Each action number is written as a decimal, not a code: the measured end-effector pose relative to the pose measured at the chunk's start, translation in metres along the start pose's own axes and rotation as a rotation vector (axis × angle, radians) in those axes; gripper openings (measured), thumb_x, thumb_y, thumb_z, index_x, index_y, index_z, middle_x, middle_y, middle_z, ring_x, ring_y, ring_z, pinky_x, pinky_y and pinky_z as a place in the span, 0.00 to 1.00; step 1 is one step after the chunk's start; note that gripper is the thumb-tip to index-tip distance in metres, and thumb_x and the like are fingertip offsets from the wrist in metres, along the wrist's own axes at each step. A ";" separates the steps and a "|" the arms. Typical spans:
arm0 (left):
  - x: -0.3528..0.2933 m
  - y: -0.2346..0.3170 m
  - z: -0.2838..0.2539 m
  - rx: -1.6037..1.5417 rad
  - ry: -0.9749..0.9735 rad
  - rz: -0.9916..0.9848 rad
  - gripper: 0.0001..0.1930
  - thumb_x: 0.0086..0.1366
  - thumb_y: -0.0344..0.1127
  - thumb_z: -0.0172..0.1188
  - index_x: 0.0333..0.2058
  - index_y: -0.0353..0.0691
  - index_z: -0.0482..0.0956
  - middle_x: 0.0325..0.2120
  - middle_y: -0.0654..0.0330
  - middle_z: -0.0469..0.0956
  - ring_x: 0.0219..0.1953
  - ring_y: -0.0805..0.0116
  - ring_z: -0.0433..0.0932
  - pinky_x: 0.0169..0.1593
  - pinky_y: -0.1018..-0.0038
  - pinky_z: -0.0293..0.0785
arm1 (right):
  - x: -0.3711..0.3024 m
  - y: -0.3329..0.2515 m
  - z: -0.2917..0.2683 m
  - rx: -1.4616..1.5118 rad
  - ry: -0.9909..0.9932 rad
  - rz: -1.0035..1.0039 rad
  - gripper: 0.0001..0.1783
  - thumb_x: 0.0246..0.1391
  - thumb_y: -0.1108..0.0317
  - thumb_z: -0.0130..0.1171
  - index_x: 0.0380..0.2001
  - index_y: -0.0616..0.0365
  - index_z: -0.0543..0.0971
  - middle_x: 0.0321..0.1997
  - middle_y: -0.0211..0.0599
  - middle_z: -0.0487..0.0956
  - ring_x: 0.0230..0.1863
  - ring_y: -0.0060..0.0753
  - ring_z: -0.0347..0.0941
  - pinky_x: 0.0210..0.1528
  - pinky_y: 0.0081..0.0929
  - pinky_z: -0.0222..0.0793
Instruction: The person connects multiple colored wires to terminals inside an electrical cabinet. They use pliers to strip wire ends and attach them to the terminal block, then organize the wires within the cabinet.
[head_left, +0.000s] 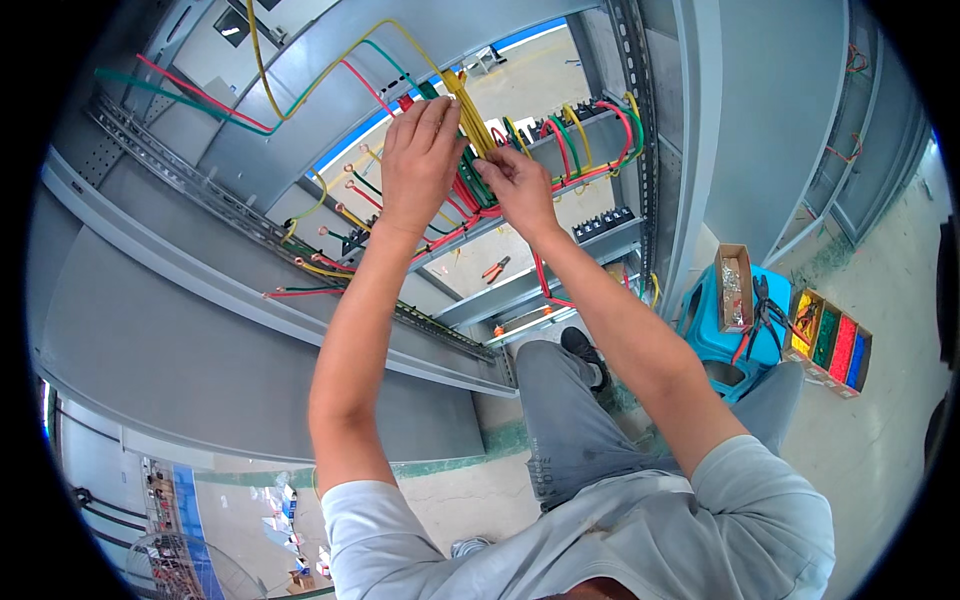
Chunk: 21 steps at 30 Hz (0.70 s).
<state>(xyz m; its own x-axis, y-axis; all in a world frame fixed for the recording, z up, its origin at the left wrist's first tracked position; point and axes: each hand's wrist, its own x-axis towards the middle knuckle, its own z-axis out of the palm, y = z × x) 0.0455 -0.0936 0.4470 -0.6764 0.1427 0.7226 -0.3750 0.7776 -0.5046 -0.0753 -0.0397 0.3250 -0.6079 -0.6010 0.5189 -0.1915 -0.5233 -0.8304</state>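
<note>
A bundle of yellow wires (476,118) runs down between my two hands inside a grey metal cabinet frame. My left hand (420,160) is closed at the bundle's left side, its fingers together and curled against the wires; its fingertips are partly hidden. On the other side my right hand (522,190) pinches the lower part of the yellow wires between thumb and fingers. Just below and between the hands lie green wires (478,172), with red wires beside them. Above my left hand, a long yellow wire (345,60) arches out to the left.
Black terminal blocks (605,222) sit on cross rails, and orange-handled pliers (495,269) lie beyond the frame. To the right, a blue stool (712,345) carries a small parts box (735,290) and black pliers (766,310). Beside it stands a cardboard box (850,388) of coloured sleeves.
</note>
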 end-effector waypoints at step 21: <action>0.020 -0.002 0.020 -0.151 -0.666 -0.434 0.19 0.63 0.38 0.58 0.51 0.39 0.83 0.35 0.44 0.84 0.41 0.44 0.83 0.45 0.52 0.79 | -0.004 0.023 0.004 0.193 0.018 -0.096 0.09 0.62 0.72 0.62 0.43 0.66 0.81 0.33 0.41 0.84 0.30 0.28 0.81 0.36 0.27 0.75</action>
<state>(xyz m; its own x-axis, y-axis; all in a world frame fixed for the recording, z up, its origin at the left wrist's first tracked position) 0.0202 -0.1040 0.4531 -0.7435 -0.5488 0.3822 -0.6336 0.7609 -0.1399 -0.0742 -0.0513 0.3044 -0.6083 -0.5324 0.5887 -0.0989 -0.6851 -0.7217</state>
